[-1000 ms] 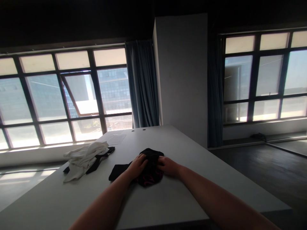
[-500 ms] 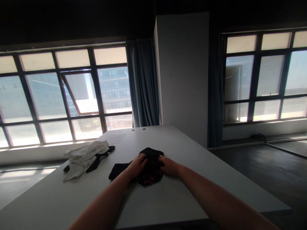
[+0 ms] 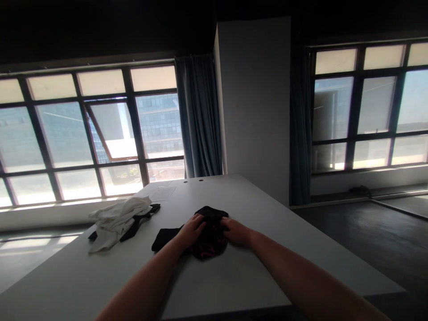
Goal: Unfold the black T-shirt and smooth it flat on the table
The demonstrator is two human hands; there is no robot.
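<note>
A bunched black garment (image 3: 209,245) with pink markings lies on the white table (image 3: 254,276) in front of me. Its exact kind is hidden by the folds. My left hand (image 3: 192,229) grips its left side, fingers curled over the cloth. On the opposite side my right hand (image 3: 235,232) has its fingers closed on the garment's right edge; some fingertips are out of sight in the dark fabric. One flat black part of the cloth sticks out to the left, beyond my left hand.
To the left, a crumpled white cloth (image 3: 118,218) lies over a black one (image 3: 133,228) near the table's edge. A sheet of paper (image 3: 163,193) rests farther back. Behind the table stand a pillar (image 3: 256,107), a blue curtain (image 3: 199,120) and windows.
The front of the black garment has shifted slightly, so its pink markings show differently. Both hands stay in nearly the same place on it.
</note>
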